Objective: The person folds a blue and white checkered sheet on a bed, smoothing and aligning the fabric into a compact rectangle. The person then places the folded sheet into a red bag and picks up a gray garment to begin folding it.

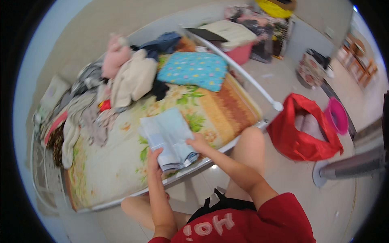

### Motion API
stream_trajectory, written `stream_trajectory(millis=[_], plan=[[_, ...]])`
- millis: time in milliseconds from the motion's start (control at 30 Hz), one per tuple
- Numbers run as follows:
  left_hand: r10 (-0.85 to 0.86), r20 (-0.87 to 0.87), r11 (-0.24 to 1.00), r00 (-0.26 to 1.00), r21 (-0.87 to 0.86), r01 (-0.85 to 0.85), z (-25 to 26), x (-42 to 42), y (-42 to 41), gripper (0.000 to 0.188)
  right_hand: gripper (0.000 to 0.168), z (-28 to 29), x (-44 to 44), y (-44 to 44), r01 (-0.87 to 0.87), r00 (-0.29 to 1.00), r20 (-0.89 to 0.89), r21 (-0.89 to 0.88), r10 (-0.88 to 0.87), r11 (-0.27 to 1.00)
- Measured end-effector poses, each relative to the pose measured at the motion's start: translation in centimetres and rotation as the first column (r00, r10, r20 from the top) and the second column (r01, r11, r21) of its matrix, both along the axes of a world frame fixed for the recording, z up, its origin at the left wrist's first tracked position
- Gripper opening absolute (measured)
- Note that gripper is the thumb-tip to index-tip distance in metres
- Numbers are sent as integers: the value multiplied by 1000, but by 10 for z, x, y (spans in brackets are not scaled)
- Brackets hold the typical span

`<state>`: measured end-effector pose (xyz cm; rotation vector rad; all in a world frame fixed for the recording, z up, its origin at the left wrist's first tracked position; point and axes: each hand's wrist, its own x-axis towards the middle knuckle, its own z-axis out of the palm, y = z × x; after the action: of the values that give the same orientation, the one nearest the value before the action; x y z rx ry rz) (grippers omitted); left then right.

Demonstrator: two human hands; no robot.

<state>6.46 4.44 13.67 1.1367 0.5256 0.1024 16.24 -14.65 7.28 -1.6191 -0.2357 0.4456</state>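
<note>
Between my two hands is a folded light-blue cloth [170, 133], several layers thick, at the near edge of the bed. My left hand [155, 161] grips its left near corner, thumb on top. On the opposite side, my right hand [199, 142] holds the right edge, fingers partly hidden by the fabric. Under and around the cloth spreads a floral-patterned mattress cover [118, 170]. Beyond the cloth lies a turquoise patterned pillow [194, 70].
A pile of clothes [88, 112] with a pink plush toy [117, 57] covers the bed's far left. A white metal rail [243, 70] crosses the right end. On the floor stand a red bag [282, 136], a magenta basin [337, 115] and a lidded pink box [240, 53].
</note>
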Motion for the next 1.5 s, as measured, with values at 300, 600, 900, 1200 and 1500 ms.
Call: stream_trajectory(millis=[300, 600, 900, 1200, 1500], plan=[[-267, 234, 962, 935, 16, 271, 78, 80, -174, 62, 32, 101, 17, -144, 378, 901, 140, 210, -411, 902], [-784, 266, 594, 560, 60, 803, 110, 153, -393, 64, 31, 134, -37, -352, 839, 418, 178, 300, -891, 454], [-830, 135, 479, 541, -326, 815, 52, 160, -530, 47, 35, 115, -60, -542, 903, 417, -42, 131, -908, 409], [-897, 20, 438, 442, -106, 893, -23, 136, -585, 44, 35, 76, -66, -574, 842, 533, 78, -149, -843, 519], [-849, -258, 520, 461, -255, 815, -58, 151, -579, 26, 29, 6, -29, -594, 721, 623, -64, -339, -779, 604]])
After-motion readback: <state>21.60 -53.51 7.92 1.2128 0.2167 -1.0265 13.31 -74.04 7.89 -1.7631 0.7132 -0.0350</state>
